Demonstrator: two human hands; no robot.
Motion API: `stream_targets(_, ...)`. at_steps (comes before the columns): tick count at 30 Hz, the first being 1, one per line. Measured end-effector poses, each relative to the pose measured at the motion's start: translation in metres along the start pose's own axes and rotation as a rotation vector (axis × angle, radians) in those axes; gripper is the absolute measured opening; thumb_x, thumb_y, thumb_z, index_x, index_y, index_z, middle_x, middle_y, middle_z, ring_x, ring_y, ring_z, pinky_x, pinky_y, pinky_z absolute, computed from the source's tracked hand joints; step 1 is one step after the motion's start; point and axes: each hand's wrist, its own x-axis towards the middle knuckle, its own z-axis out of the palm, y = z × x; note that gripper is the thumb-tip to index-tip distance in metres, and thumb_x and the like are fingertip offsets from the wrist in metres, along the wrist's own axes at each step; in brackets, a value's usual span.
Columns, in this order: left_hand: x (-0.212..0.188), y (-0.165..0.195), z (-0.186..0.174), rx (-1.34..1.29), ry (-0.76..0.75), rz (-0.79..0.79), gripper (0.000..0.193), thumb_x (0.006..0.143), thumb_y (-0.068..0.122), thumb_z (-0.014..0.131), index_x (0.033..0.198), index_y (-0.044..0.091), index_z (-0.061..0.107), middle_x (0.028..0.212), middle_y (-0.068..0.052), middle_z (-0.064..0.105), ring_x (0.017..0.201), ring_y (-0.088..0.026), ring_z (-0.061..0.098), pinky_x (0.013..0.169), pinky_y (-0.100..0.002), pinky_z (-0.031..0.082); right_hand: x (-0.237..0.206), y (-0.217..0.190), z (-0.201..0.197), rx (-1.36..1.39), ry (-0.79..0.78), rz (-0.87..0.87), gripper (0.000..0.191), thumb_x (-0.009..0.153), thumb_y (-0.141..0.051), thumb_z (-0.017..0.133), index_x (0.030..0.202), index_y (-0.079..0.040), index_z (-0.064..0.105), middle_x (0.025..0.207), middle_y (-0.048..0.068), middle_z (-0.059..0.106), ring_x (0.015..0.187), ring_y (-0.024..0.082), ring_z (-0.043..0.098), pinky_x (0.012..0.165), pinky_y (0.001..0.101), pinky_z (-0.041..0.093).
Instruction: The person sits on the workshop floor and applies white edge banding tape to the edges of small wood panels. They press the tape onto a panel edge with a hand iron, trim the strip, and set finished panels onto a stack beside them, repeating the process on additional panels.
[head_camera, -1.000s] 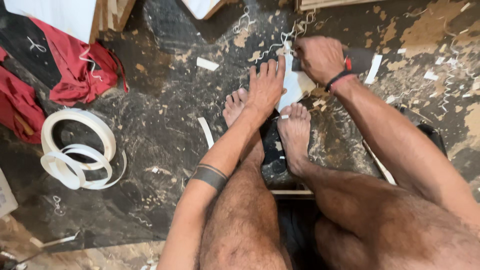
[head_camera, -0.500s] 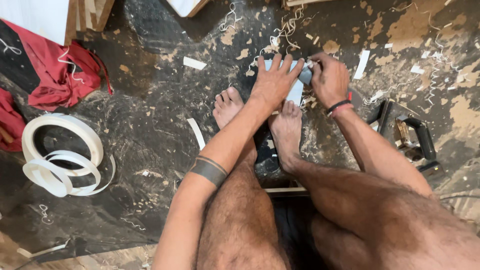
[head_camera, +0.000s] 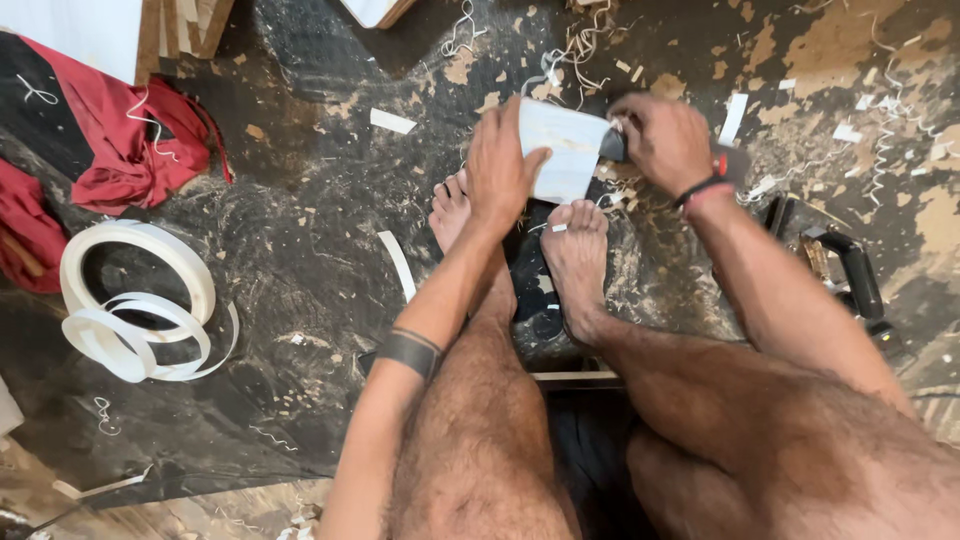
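The white panel piece (head_camera: 562, 150), upper centre of the frame, was pinned flat under the left hand (head_camera: 500, 165), steadying it while the right hand (head_camera: 665, 140) gripped a dark-handled tool (head_camera: 612, 147) at its edge.

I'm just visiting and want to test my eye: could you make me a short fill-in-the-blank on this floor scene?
1. The left hand presses flat on a ____ panel.
2. The right hand grips a dark tool at the panel's ____ edge.
3. The coil of white strip lies beside a ____ cloth.

Missing words: white; right; red
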Motion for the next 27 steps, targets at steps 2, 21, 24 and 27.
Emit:
stream_targets(2,0.013,-0.001,0.003,0.05,0.017,0.138,0.08,0.079,0.018,0.086,0.148,0.003,0.048,0.135,-0.016,0.057,0.121,-0.032,0.055,0.103,-0.044,0.048,-0.018,-0.002,0.009,0.003,0.08,-0.008,0.017,0.099,-0.013,0.065,0.111,-0.011,0.077,0.097,0.016,0.075,0.085,0.036,0.071,0.078,0.0471,0.053)
stream_targets(21,0.016,0.001,0.009,0.117,-0.125,0.311,0.084,0.08,0.012,0.081,0.153,0.006,0.04,0.141,-0.017,0.05,0.118,-0.037,0.052,0.094,-0.049,0.047,-0.02,-0.018,0.01,-0.177,0.119,-0.191,0.02,0.091,0.0,0.059,0.101,-0.008,0.075,0.091,0.015,0.072,0.077,0.035,0.068,0.071,0.0465,0.05)
stream_targets(24,0.015,0.0,0.011,0.126,-0.127,0.29,0.083,0.08,0.01,0.081,0.153,0.005,0.04,0.142,-0.017,0.049,0.119,-0.036,0.052,0.094,-0.048,0.047,0.017,-0.025,0.012,-0.268,-0.078,-0.127,0.015,0.099,-0.006,0.059,0.101,-0.007,0.073,0.083,0.017,0.07,0.066,0.031,0.066,0.059,0.0463,0.048)
stream_targets(27,0.016,0.0,0.012,0.127,-0.119,0.285,0.084,0.079,0.009,0.081,0.152,0.005,0.041,0.142,-0.017,0.048,0.119,-0.036,0.052,0.096,-0.048,0.046,0.041,-0.029,0.014,-0.361,0.062,-0.336,0.01,0.09,-0.009,0.063,0.091,-0.008,0.073,0.08,0.017,0.07,0.073,0.035,0.067,0.069,0.0474,0.05)
